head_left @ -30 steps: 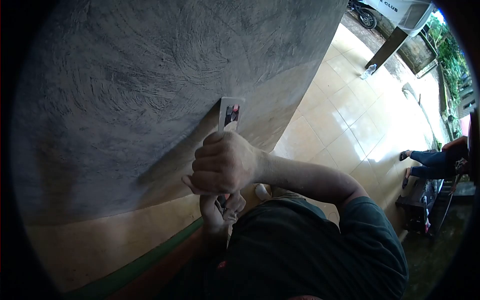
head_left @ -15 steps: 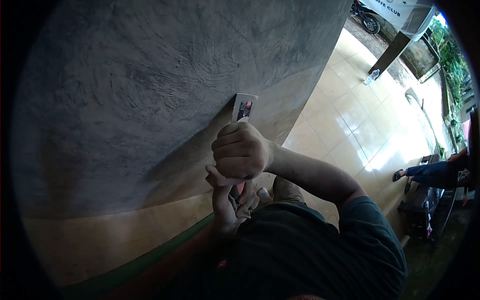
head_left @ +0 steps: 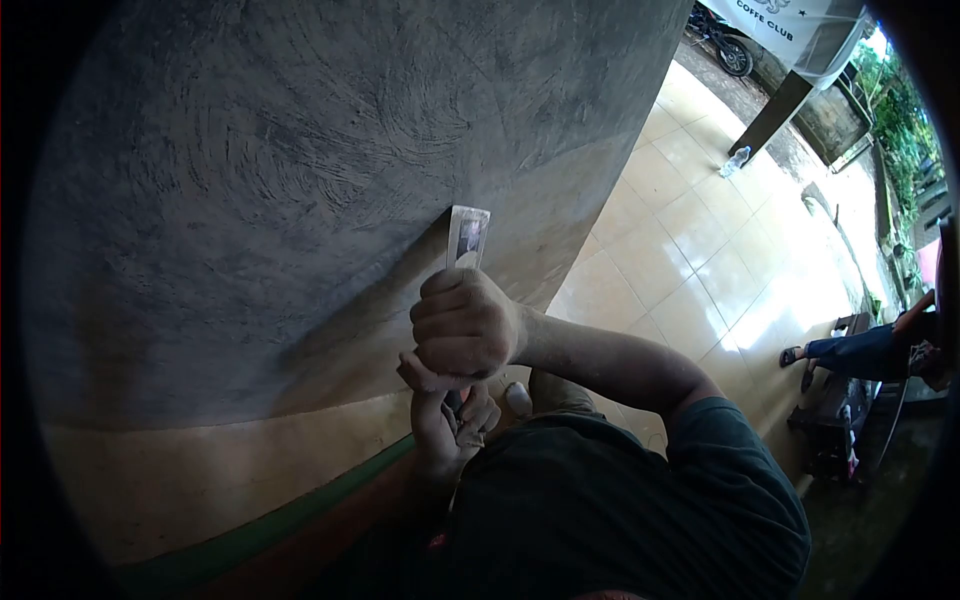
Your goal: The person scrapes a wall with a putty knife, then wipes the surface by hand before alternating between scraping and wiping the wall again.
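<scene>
My right hand (head_left: 463,325) is closed in a fist around the grip of a plastering trowel, its flat metal blade (head_left: 468,236) edge-on against the wall. Dark grey, swirl-marked plaster (head_left: 330,150) covers the upper wall; a smoother brownish band (head_left: 370,320) lies below, with the blade near where they meet. Just under the right fist, my left hand (head_left: 450,430) has curled fingers around something dark, mostly hidden, which I cannot make out.
Glossy floor tiles (head_left: 660,250) stretch right of the wall's edge. A plastic bottle (head_left: 735,162) stands by a post (head_left: 775,118). A person in blue trousers (head_left: 850,355) is at a dark bench (head_left: 835,420). A motorcycle (head_left: 725,45) is parked behind.
Both hands and the trowel have shifted down and a little left in view, the blade sliding along the wall. The view itself has moved slightly. Less red shows at the left hand.
</scene>
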{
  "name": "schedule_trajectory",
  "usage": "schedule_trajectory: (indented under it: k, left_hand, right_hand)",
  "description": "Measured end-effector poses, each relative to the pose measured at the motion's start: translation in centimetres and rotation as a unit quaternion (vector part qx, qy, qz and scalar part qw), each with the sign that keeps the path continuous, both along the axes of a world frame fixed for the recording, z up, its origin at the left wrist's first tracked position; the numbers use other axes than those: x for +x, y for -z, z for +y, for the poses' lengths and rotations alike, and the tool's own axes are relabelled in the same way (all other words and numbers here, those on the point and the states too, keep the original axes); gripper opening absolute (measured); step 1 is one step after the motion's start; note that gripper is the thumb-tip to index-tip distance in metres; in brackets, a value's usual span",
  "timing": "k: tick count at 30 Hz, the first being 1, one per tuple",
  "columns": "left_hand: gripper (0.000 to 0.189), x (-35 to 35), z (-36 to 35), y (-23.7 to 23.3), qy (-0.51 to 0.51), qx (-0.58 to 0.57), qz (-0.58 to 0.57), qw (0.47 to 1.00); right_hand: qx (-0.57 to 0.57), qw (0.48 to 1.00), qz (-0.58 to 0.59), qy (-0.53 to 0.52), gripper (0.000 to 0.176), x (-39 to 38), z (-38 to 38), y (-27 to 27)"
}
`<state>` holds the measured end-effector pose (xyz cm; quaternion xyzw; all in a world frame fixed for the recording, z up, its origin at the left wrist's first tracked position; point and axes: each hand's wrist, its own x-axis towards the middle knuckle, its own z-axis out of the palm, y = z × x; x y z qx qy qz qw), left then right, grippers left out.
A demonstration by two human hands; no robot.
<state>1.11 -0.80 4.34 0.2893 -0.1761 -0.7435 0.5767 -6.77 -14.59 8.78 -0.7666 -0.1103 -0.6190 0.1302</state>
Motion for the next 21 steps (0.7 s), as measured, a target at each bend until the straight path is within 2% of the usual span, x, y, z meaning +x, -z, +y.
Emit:
schedule_trajectory:
  k: [1, 2, 3, 5, 8, 9, 10, 12, 14, 16, 19, 21]
  left_hand:
    - [0.05, 0.0, 0.3, 0.0, 0.004, 0.008, 0.02, 1.0]
    - [0.05, -0.2, 0.0, 0.1, 0.052, -0.066, 0.01, 0.996]
    - [0.05, -0.9, -0.6, -0.5, 0.052, -0.065, 0.009, 0.996]
    - [0.051, -2.1, -1.8, -1.8, -0.043, 0.03, -0.04, 0.998]
    - [0.047, 0.3, -1.8, 1.1, 0.003, -0.054, -0.024, 0.998]
    - [0.046, 0.6, -1.5, 1.3, 0.026, -0.098, -0.03, 0.994]
    - [0.046, 0.1, -0.3, 0.5, -0.025, -0.012, -0.035, 0.999]
    - [0.047, -1.3, -0.4, -0.9, -0.032, -0.009, -0.045, 0.998]
    - [0.048, -1.9, -1.1, -1.8, -0.042, -0.008, -0.064, 0.997]
    - [0.048, -0.5, -2.7, 0.0, -0.034, -0.018, -0.063, 0.997]
    - [0.049, -0.2, -2.1, 0.9, -0.056, -0.009, -0.068, 0.996]
    - [0.048, -0.5, -0.1, 1.5, -0.039, -0.021, -0.1, 0.994]
  right_hand:
    - [-0.005, 1.0, -0.001, -0.002, 0.036, 0.0, -0.4, 0.0]
    - [-0.015, 0.999, 0.012, -0.026, 0.036, 0.0, -0.8, 0.1]
    - [-0.022, 0.998, 0.026, -0.051, 0.035, -0.1, -1.1, 0.3]
    - [-0.027, 0.998, 0.027, -0.042, 0.036, -0.5, -1.9, 0.2]
    - [-0.02, 0.999, 0.008, 0.05, 0.035, -0.6, -1.4, 0.3]
    - [-0.021, 0.999, 0.007, 0.049, 0.035, -0.4, -0.6, 0.5]
    - [-0.019, 0.999, 0.008, 0.028, 0.035, -0.2, 0.0, 0.8]
    - [-0.027, 0.999, 0.023, -0.005, 0.035, -0.4, -0.3, 0.6]
    - [-0.03, 0.999, 0.015, 0.005, 0.036, -0.8, -1.7, -0.1]
    - [-0.04, 0.998, -0.042, 0.036, 0.037, -0.3, -2.8, 0.0]
    - [-0.028, 0.998, -0.011, 0.063, 0.037, -0.7, -1.2, 0.3]
    - [-0.028, 0.999, 0.004, 0.041, 0.037, -0.8, -0.7, 0.8]
